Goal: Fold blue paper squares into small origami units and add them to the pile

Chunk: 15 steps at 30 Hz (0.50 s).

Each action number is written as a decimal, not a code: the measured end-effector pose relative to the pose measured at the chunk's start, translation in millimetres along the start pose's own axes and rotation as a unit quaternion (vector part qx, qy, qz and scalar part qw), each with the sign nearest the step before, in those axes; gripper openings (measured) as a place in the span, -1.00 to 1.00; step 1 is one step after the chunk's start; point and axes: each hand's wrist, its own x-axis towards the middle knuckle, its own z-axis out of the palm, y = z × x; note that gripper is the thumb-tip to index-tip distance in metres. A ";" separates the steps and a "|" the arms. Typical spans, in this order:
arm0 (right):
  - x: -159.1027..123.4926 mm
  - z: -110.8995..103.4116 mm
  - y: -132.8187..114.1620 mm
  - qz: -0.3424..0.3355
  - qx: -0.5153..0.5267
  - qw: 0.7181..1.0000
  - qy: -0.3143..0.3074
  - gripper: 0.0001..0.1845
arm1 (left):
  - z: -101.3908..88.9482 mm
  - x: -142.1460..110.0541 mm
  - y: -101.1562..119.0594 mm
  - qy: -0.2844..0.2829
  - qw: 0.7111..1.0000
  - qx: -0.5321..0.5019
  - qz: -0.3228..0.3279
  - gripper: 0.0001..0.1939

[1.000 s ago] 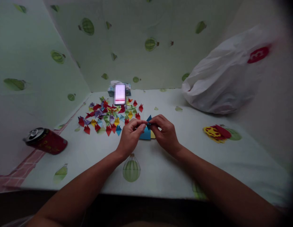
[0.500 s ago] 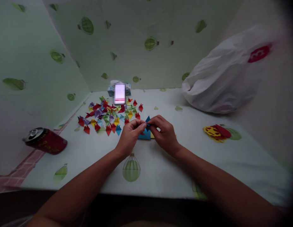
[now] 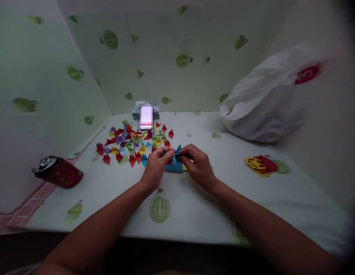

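Note:
Between my two hands is a small folded piece of blue paper (image 3: 178, 149), held a little above the table. My left hand (image 3: 157, 163) is closed, its thumb and forefinger pinching the paper's left side. From the right, my right hand (image 3: 198, 162) grips the other side in a closed pinch. Fingertips cover part of the folds. Below the hands lies a flat blue paper sheet (image 3: 174, 167), with a bit of yellow paper (image 3: 184, 167) showing beside it. Many small folded paper cranes (image 3: 132, 159) in red, yellow, purple, green and blue are spread to the left and behind.
A lit phone (image 3: 146, 116) leans against a tissue box (image 3: 135, 112) at the back. At the left lies a tilted red drink can (image 3: 59, 172). A white plastic bag (image 3: 260, 103) stands back right, with red and yellow cut-outs (image 3: 259, 163) before it. The cloth-covered table (image 3: 194, 217) ends in front.
The view has tilted slightly, so everything sits a little lower. Both hands still pinch the blue paper, whose angle has shifted a little between the fingers.

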 end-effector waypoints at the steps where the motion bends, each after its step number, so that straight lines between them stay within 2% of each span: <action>1: -0.3 0.5 0.7 0.020 0.017 1.000 -0.001 -0.89 | -1.0 1.2 -0.5 0.008 1.000 0.003 0.008 -0.78; 4: -0.6 1.9 3.4 0.075 0.076 0.994 -0.002 -0.94 | -4.4 4.9 -2.1 0.009 0.999 0.032 0.034 -0.74; 9: 1.2 2.6 4.5 0.117 0.150 0.982 0.004 -0.96 | -8.1 8.7 -7.3 -0.048 0.996 0.054 0.056 -0.64; 12: 2.4 2.1 3.0 0.125 0.172 0.977 -0.007 -0.94 | -8.1 10.2 -10.7 -0.078 0.994 0.042 0.063 -0.68; 15: 2.6 2.1 2.2 0.130 0.184 0.974 -0.017 -0.92 | -8.2 11.8 -12.8 -0.078 0.994 0.029 0.067 -0.77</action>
